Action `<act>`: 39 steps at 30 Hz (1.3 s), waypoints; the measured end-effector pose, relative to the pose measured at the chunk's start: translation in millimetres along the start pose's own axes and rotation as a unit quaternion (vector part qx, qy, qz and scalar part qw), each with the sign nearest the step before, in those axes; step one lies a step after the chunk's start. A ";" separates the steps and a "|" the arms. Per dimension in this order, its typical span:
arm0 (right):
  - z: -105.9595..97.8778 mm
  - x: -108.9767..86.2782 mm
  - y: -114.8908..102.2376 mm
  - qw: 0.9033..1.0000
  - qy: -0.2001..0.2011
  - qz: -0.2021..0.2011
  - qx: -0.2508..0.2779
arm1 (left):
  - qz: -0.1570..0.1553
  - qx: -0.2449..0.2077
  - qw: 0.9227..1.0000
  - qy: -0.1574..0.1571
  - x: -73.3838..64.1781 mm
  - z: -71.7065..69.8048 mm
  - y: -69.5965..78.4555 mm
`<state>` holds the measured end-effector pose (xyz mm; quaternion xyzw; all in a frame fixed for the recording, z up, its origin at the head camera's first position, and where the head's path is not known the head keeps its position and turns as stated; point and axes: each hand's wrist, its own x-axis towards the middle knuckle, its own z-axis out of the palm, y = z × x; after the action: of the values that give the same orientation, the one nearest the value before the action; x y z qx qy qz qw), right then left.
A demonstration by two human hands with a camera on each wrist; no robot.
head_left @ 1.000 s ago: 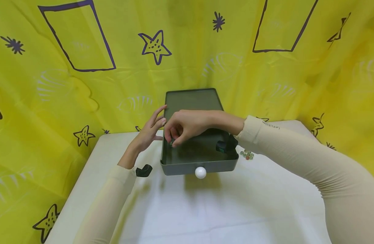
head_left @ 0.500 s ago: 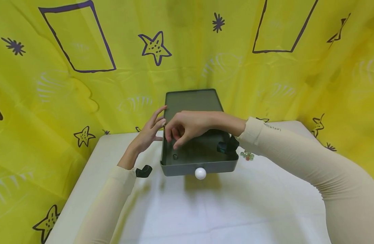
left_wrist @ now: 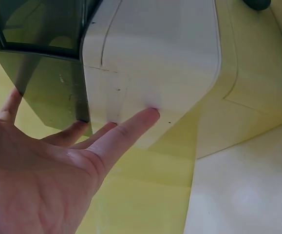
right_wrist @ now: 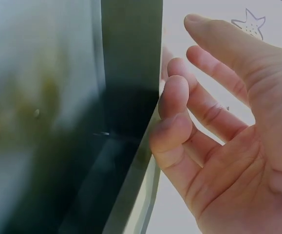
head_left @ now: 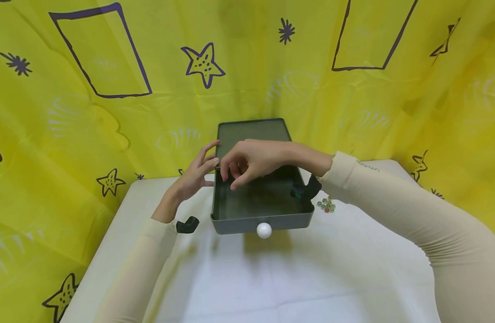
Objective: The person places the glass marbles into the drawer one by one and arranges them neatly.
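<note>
A dark grey drawer (head_left: pixel 263 197) with a white round knob (head_left: pixel 264 230) stands pulled out of its grey case (head_left: pixel 251 129). My left hand (head_left: pixel 192 177) is spread at the left side, its straight fingers touching the pale side wall (left_wrist: pixel 165 48) in the left wrist view. Above the drawer's left part, my right hand (head_left: pixel 253 159) hovers with fingers loosely bent and thumb apart. Nothing lies between those fingers (right_wrist: pixel 176 95) in the right wrist view. No marble can be made out in the visible part of the drawer; my right hand and forearm hide some of it.
Several glass marbles (head_left: pixel 326 205), one of them red, lie grouped on the white tabletop (head_left: pixel 352 269) right of the drawer. A yellow patterned curtain (head_left: pixel 247 67) hangs close behind the case. A black wrist mount (head_left: pixel 305 188) overhangs the drawer's right side.
My right hand let go of a marble, which sat near the drawer's front left half a second ago and is now out of sight. The hand has risen slightly. The left hand stays put.
</note>
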<state>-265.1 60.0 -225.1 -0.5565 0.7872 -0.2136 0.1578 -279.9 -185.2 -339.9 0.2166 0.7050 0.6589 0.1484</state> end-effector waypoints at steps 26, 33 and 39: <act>-32.4 -50.7 8.2 0.996 0.083 0.019 0.002 | -0.009 -0.002 1.000 0.005 4.3 3.9 6.1; -39.0 -85.0 18.0 0.991 0.117 0.068 0.021 | 0.002 0.000 1.000 0.014 3.3 2.8 3.1; -36.8 -114.5 29.4 0.983 0.150 0.097 0.026 | 0.005 0.005 1.000 0.021 3.9 2.1 1.4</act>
<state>-268.8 182.4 -207.4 -0.4344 0.8465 -0.2992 0.0722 -282.1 -181.4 -338.4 0.2072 0.7101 0.6604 0.1295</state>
